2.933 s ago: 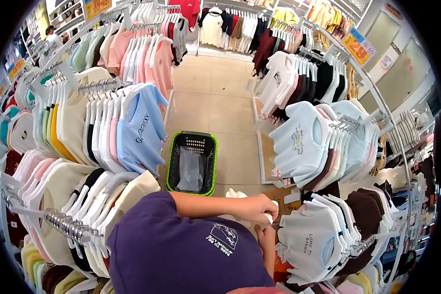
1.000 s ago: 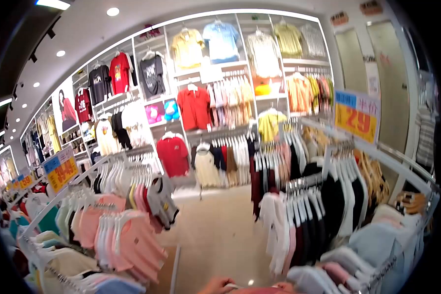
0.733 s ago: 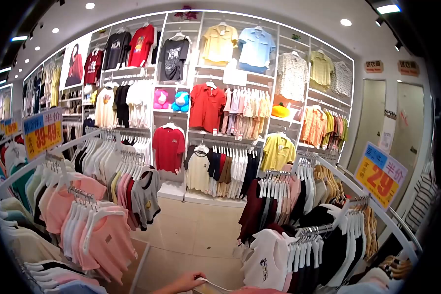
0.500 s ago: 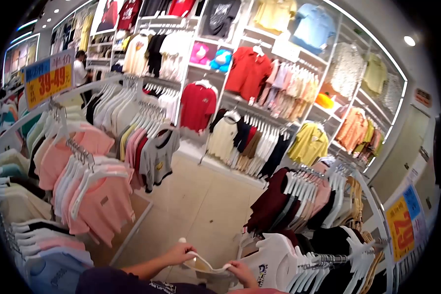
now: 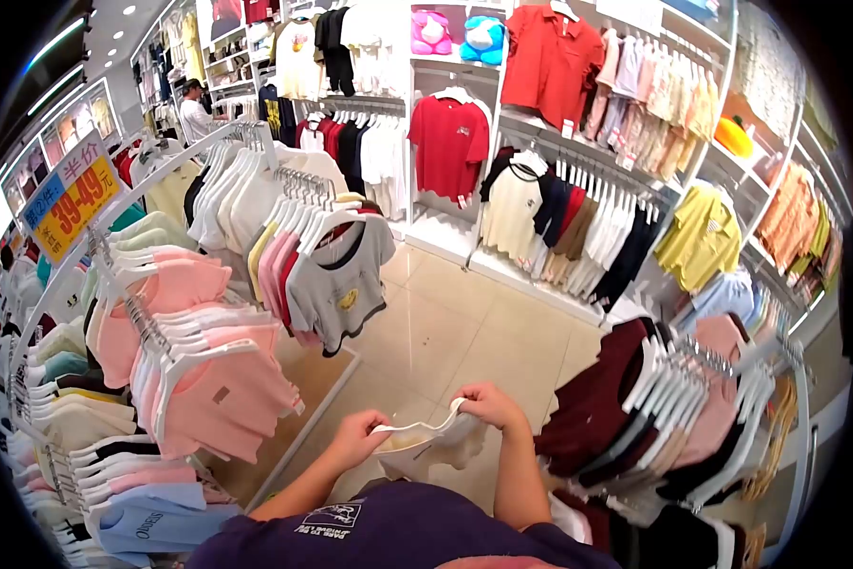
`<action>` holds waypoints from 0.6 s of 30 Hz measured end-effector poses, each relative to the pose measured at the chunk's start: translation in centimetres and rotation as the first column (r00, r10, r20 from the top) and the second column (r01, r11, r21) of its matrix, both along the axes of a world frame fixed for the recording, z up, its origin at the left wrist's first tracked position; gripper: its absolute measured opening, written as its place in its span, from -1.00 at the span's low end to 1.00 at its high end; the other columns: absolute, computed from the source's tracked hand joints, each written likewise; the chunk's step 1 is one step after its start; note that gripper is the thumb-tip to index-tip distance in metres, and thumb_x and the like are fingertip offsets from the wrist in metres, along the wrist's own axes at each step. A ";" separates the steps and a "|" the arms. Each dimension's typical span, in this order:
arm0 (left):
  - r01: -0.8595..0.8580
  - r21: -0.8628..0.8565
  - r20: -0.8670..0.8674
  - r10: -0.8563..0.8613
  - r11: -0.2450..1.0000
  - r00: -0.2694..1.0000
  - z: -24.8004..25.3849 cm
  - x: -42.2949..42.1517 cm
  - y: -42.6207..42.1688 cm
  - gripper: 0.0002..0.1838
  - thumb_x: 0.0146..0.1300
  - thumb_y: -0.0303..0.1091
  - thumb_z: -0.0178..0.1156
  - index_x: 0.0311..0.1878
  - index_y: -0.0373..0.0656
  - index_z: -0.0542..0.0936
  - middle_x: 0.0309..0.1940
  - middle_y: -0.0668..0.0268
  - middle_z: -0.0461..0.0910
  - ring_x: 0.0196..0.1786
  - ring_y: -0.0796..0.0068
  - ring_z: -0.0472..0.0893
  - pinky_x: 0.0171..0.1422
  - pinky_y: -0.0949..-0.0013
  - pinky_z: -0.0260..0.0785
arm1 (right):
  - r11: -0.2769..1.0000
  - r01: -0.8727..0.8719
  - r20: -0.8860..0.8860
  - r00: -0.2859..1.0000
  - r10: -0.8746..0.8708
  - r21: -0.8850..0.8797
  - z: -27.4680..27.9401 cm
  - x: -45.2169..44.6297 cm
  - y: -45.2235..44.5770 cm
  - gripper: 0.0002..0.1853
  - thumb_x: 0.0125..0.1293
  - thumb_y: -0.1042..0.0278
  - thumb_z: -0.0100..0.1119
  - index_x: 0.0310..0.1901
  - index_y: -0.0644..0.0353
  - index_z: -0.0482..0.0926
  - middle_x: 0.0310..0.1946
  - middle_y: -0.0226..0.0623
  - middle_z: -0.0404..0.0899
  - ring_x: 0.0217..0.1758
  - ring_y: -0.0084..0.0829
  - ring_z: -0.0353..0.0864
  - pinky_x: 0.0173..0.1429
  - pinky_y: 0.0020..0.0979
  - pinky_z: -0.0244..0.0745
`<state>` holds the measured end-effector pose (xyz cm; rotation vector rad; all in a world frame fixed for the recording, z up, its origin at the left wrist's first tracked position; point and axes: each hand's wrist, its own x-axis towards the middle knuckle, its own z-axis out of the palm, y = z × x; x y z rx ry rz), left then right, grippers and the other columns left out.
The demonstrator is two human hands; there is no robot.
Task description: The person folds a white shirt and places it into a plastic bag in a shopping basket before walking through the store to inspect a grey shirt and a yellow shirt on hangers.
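Observation:
A light cream garment [image 5: 436, 448] is stretched between both hands in front of the body, its white edge upward. My left hand [image 5: 360, 438] is closed on the left end of that edge. At the right end, my right hand [image 5: 488, 406] pinches the same edge and is raised slightly higher. The lower part of the garment hangs above the floor, partly hidden by my purple shirt [image 5: 426, 531].
Pink shirts [image 5: 222, 394] and a grey shirt [image 5: 341, 289] hang on racks at the left. Dark maroon clothes [image 5: 602, 398] hang at the right. Wall shelves hold a red shirt [image 5: 448, 147]. A person [image 5: 196, 114] stands far back left. Tiled floor [image 5: 436, 322] lies ahead.
The view has tilted down and turned right since half a second ago. Both hands now show more fully, higher in view, with the garment still between them.

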<state>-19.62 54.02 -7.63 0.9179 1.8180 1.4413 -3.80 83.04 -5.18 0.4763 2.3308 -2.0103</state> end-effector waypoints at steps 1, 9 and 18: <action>-0.035 -0.006 0.021 0.035 0.999 0.999 -0.6 -1.0 0.8 -0.89 0.37 -0.40 0.35 -0.16 -0.23 0.67 -0.39 0.49 0.61 -0.34 0.74 0.49 -0.25 0.54 0.37 | 1.000 -0.015 0.002 1.000 0.015 0.017 -0.7 -1.0 1.4 -0.86 0.34 0.37 0.29 -0.17 0.21 0.76 -0.38 -0.54 0.66 -0.32 -0.67 0.52 -0.22 -0.52 0.41; -0.079 -0.012 0.042 0.080 0.997 0.996 -2.4 -11.7 12.5 -0.88 0.36 -0.39 0.35 -0.15 -0.23 0.67 -0.40 0.50 0.61 -0.34 0.74 0.51 -0.24 0.54 0.37 | 0.994 0.096 0.091 0.992 -0.090 -0.060 -5.5 -7.4 10.9 -0.85 0.37 0.38 0.27 -0.16 0.23 0.76 -0.38 -0.52 0.66 -0.36 -0.65 0.53 -0.27 -0.52 0.41; 0.202 0.052 -0.230 -0.186 0.978 0.955 2.2 -28.3 29.2 -0.87 0.37 -0.37 0.35 -0.14 -0.22 0.70 -0.44 0.55 0.56 -0.40 0.77 0.44 -0.34 0.54 0.27 | 0.954 0.300 0.028 0.954 -0.300 -0.003 -2.7 -16.5 20.7 -0.86 0.35 0.41 0.27 -0.19 0.27 0.75 -0.41 -0.51 0.66 -0.36 -0.67 0.53 -0.27 -0.52 0.42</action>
